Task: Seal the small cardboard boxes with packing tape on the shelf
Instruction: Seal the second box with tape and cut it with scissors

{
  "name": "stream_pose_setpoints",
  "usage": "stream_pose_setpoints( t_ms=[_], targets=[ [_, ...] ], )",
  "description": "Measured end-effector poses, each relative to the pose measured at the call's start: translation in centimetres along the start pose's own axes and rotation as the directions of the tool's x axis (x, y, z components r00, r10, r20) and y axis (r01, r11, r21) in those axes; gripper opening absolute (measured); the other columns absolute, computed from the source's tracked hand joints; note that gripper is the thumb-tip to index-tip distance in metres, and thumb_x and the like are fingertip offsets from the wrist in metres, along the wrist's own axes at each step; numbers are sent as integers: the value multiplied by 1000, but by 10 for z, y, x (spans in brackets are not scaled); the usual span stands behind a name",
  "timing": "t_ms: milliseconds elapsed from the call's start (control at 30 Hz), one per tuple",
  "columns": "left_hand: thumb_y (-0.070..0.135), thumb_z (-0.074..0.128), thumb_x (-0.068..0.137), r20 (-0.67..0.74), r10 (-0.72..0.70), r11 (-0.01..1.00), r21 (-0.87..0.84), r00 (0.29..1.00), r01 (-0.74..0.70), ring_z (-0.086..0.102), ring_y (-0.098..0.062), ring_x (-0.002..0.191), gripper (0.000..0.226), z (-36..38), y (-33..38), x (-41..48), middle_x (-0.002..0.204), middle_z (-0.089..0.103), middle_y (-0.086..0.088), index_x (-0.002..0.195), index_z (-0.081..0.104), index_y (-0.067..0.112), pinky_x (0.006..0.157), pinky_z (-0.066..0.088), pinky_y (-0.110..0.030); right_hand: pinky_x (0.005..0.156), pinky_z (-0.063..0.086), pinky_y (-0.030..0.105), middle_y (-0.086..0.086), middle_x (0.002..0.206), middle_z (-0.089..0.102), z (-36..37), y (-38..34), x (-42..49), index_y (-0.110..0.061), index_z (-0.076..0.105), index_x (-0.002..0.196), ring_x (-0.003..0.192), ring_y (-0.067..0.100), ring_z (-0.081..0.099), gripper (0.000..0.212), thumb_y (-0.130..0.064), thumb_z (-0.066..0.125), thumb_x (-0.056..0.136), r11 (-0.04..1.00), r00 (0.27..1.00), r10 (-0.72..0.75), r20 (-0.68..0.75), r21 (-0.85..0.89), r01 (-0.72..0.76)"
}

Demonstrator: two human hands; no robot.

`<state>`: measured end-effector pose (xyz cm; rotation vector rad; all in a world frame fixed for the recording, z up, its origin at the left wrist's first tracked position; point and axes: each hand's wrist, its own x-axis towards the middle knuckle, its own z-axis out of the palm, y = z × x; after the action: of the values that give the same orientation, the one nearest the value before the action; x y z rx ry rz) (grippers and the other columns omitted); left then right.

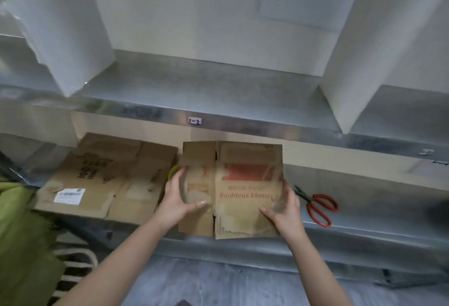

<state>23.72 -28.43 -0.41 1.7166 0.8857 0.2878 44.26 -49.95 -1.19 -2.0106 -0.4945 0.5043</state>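
1. A brown box with red print lies on a gray metal shelf. It looks flat. Its near edge sticks out a little past the front of the shelf.
2. The red words on the box are upside down from here.
3. The left hand is at the left side of the box. Its fingers curl around a see-through tape roll and hold it against the box. The thumb lies on top of the box.
4. A bit of yellow-green shows at the far side of the tape roll, just left of the box.
5. The right hand grabs the right edge of the box. The thumb is on top and the fingers wrap around the side.
6. Something shiny and see-through is under the right fingers. I cannot tell if it is tape.
7. Scissors with red handles lie on the shelf near the right side of the box. They do not touch it.
8. A pile of flat brown boxes lies just left of the box. A white label is stuck on the top one.
9. Above the box is another metal shelf, the upper shelf, with big white boxes on it.
10. Far to the left of the box, lower down, is some green cloth.
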Motion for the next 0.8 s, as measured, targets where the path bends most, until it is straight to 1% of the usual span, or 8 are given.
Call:
stream_pose_setpoints(
  t_ms=[133, 200, 300, 467, 567, 633, 700, 800],
  targets=[
    [59, 85, 48, 121, -26, 999, -41, 992, 31, 14, -13, 143, 133, 58, 28, -1, 158, 6, 11, 150, 0, 42, 116, 22, -39, 112, 35, 38, 1, 139, 42, -54, 23, 12, -21, 27, 143, 131, 17, 41, 99, -1, 86, 67, 998, 999, -16, -46, 56, 19],
    [63, 83, 51, 188, -22, 997, -71, 982, 36, 12, -12, 144, 133, 83, 42, 1, 159, 4, 12, 149, -5, 43, 116, 22, -40, 107, 40, 33, -8, 132, 42, -71, 32, 17, -31, 23, 138, 127, 13, 43, 98, -2, 85, 68, 997, 999, -20, -47, 77, 23],
    [62, 76, 66, 190, 19, 994, -106, 982, 1, 25, -6, 135, 107, 117, 63, 8, 153, 25, 11, 145, 5, 46, 109, 30, -37, 107, 40, 31, -10, 131, 41, -82, 45, 24, -31, 23, 136, 128, 14, 44, 89, -3, 82, 74, 996, 997, -32, -64, 80, 37],
    [43, 75, 79, 148, 134, 991, -3, 980, -135, 33, -14, 139, 89, 142, 75, 17, 146, 37, 11, 140, 10, 46, 111, 34, -37, 86, 46, 5, -8, 130, 46, -90, 58, 25, -37, 23, 131, 125, 13, 50, 78, -11, 77, 82, 983, 999, -31, -45, 182, 38],
    [58, 73, 73, 103, 206, 967, 131, 973, -219, 27, -8, 138, 98, 139, 75, 22, 154, 26, 15, 144, 6, 54, 113, 33, -42, 103, 48, 31, -12, 137, 47, -108, 57, 27, -47, 20, 140, 129, 11, 49, 87, -45, 79, 77, 978, 997, -77, -24, 192, 80],
    [70, 67, 70, 103, 248, 942, 205, 963, -265, 27, -4, 135, 87, 136, 77, 24, 152, 22, 20, 137, 11, 64, 111, 35, -39, 104, 47, 37, -16, 139, 49, -117, 52, 32, -48, 22, 143, 130, 9, 48, 87, -60, 75, 75, 981, 992, -121, -28, 146, 124],
    [74, 62, 69, 119, 273, 927, 232, 955, -294, 28, -4, 136, 71, 137, 77, 25, 151, 21, 23, 130, 26, 67, 111, 37, -35, 103, 49, 38, -19, 136, 51, -120, 48, 37, -46, 32, 141, 127, 8, 50, 76, -63, 70, 77, 978, 987, -161, -24, 128, 162],
    [76, 58, 67, 144, 278, 933, 194, 950, -302, 34, -3, 136, 68, 142, 78, 22, 145, 29, 26, 129, 49, 49, 105, 39, -19, 98, 51, 43, -16, 121, 59, -115, 49, 38, -45, 55, 120, 117, 8, 56, 46, -66, 64, 80, 970, 978, -208, -11, 123, 208]
  ],
)
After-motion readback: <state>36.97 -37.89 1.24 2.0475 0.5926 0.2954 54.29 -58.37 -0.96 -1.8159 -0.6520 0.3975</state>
